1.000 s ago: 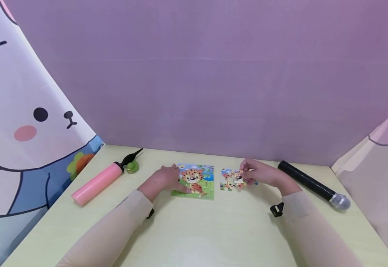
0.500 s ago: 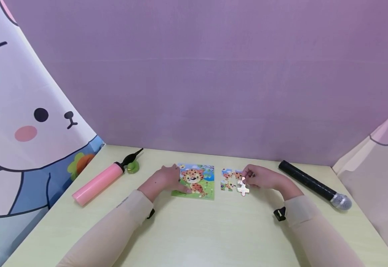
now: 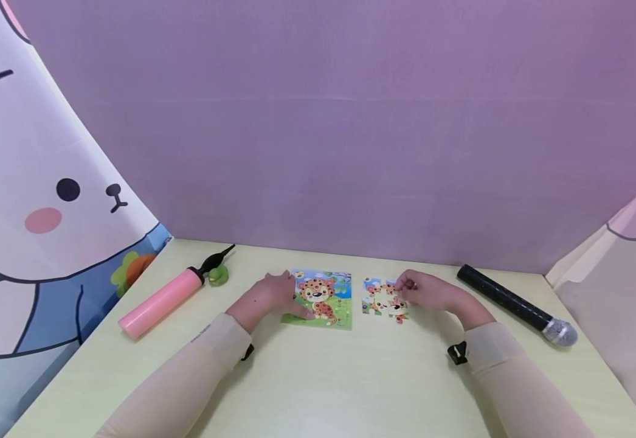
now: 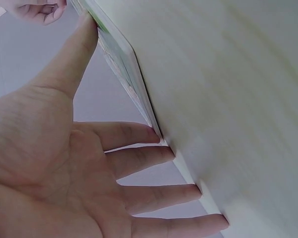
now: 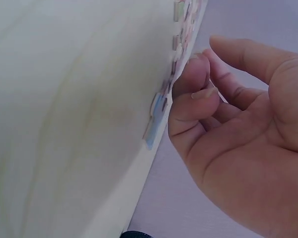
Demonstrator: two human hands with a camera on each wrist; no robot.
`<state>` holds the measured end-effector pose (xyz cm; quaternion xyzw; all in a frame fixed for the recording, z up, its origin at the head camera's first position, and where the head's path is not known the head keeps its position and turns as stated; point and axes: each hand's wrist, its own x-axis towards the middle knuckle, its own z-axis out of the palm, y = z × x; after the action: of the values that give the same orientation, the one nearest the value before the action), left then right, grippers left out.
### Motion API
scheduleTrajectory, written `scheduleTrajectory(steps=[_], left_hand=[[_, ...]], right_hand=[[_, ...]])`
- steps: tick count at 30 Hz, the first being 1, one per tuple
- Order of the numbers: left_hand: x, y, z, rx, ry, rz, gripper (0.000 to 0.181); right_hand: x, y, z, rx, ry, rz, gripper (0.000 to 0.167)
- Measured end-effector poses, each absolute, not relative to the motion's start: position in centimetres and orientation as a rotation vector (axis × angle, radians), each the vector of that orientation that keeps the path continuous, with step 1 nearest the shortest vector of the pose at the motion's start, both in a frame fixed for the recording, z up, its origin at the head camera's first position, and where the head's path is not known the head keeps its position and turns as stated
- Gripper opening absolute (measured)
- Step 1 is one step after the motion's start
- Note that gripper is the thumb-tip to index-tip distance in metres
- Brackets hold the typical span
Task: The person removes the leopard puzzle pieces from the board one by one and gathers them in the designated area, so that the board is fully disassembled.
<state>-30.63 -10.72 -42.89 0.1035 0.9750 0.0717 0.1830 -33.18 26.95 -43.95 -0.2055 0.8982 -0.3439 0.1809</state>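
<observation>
Our left hand [image 3: 275,294], fingers wide, touches the square green-and-blue leopard-printed board [image 3: 326,298]; to its right, our right hand [image 3: 426,290] curls at flat multicoloured jigsaw pieces [image 3: 390,305] (pinching or not, we cannot tell).

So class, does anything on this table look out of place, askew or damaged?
Slightly: among the puzzle pieces by the right hand, the lower-right piece juts out below the rest, so the group's edge looks uneven. Nothing looks spilled or damaged.

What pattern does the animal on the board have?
The animal has dark spots on orange; the head view shows it best.
</observation>
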Motion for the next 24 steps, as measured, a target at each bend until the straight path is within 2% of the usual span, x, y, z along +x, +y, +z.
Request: scheduleTrajectory(steps=[14, 24], left_hand=[[-30.2, -10.6, -42.4, 0.271, 2.743, 0.21, 0.118], [-30.4, -10.7, -42.4, 0.292, 2.737, 0.205, 0.118]], right_hand=[[-33.6, 23.5, -41.4, -0.534, 2.497, -1.118, 0.037], [-34.0, 18.2, -42.1, -0.586, 2.415, -1.197, 0.041]])
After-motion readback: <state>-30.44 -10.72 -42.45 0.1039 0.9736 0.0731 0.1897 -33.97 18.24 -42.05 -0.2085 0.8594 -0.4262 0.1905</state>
